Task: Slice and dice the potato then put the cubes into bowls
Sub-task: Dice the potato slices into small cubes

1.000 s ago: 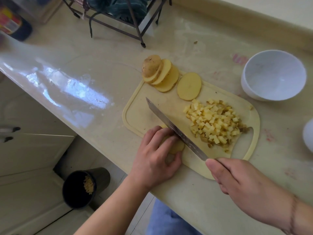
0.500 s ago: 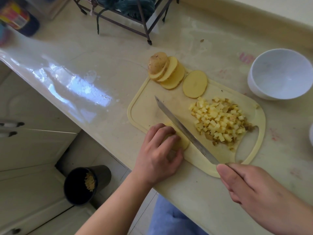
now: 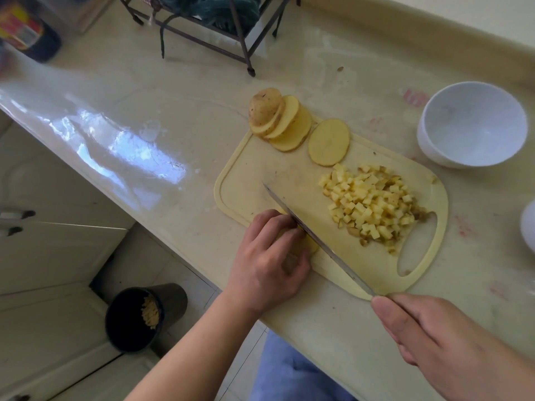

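The counter [image 3: 333, 47] held a pale board [image 3: 260, 169] near its front edge. A white bowl [image 3: 472, 123] stood just past the board's far right corner, with nothing in it. A pile of cubes [image 3: 373, 204] lay on the right side of the board. Slices [image 3: 282, 121] leaned in a row at the far left corner, and one slice [image 3: 329, 142] lay flat beside them.

The left hand [image 3: 269, 264] pressed a potato piece [image 3: 307, 246] down at the board's near edge, fingers curled over it. The right hand [image 3: 440, 337] was wrapped around the knife [image 3: 318, 241] handle. The blade sat right beside the left fingertips.

To cut well, I think the fingertips should stay tucked back, with the knuckles guiding the blade. The cuts should be even, so the new cubes match the pile. The piece must not slip.

A can [image 3: 23, 33] at the far left corner had a bright label, but it was too blurry to read.
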A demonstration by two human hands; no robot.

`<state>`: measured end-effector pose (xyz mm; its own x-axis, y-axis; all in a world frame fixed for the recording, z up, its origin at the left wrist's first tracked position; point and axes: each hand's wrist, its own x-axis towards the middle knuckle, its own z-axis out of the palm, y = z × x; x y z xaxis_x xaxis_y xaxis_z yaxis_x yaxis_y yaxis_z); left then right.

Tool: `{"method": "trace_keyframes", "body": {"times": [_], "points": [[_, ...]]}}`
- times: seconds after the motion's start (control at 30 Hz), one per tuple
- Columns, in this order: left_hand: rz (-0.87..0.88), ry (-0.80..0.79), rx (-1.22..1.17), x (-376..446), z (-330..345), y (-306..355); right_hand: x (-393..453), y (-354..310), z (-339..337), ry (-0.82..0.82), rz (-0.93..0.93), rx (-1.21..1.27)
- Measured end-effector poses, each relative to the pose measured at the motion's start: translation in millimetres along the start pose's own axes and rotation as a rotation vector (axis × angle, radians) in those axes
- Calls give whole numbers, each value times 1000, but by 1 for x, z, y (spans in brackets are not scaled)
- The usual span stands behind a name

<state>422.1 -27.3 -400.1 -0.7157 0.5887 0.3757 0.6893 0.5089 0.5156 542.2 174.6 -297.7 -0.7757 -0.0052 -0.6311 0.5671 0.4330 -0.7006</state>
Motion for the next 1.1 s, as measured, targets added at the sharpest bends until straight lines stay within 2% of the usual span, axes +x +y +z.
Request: {"method": "trace_keyframes", "body": {"times": [0.2, 0.63, 0.87, 1.1], "points": [[5, -1, 3, 1, -1, 0, 17, -3, 4, -2, -31, -59], [3, 11, -12, 2, -2, 2, 21, -2, 6, 107, -135, -155], [18, 12, -3, -3, -4, 0, 14, -4, 5, 57, -53, 9], [29, 25, -22, -4, -4, -2, 9, -6, 9, 33, -64, -18]]}}
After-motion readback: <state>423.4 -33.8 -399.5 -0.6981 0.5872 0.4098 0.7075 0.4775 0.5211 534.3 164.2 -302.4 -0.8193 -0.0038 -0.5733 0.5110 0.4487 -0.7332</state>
